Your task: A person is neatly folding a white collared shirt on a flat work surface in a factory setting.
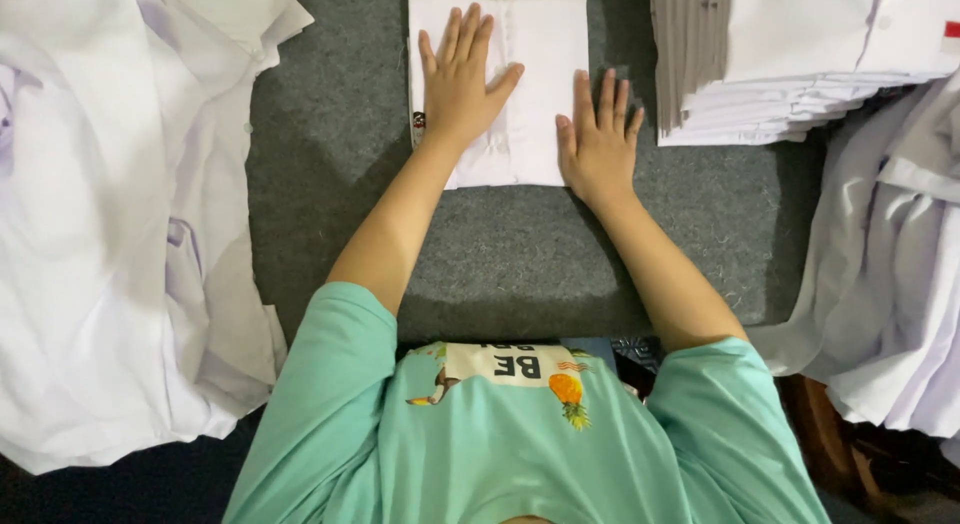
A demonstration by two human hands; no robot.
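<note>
A folded white shirt [535,54] lies flat on the grey felt table [330,134], straight ahead of me. My left hand [460,79] presses palm-down on the shirt's left half, fingers spread. My right hand [598,134] rests flat at the shirt's lower right corner, partly on the cloth and partly on the felt. Neither hand grips anything.
A big heap of loose white shirts [110,234] covers the left side. A neat stack of folded white shirts [800,64] stands at the back right. More unfolded white garments [890,284] hang at the right edge. My mint-green T-shirt [500,444] fills the bottom.
</note>
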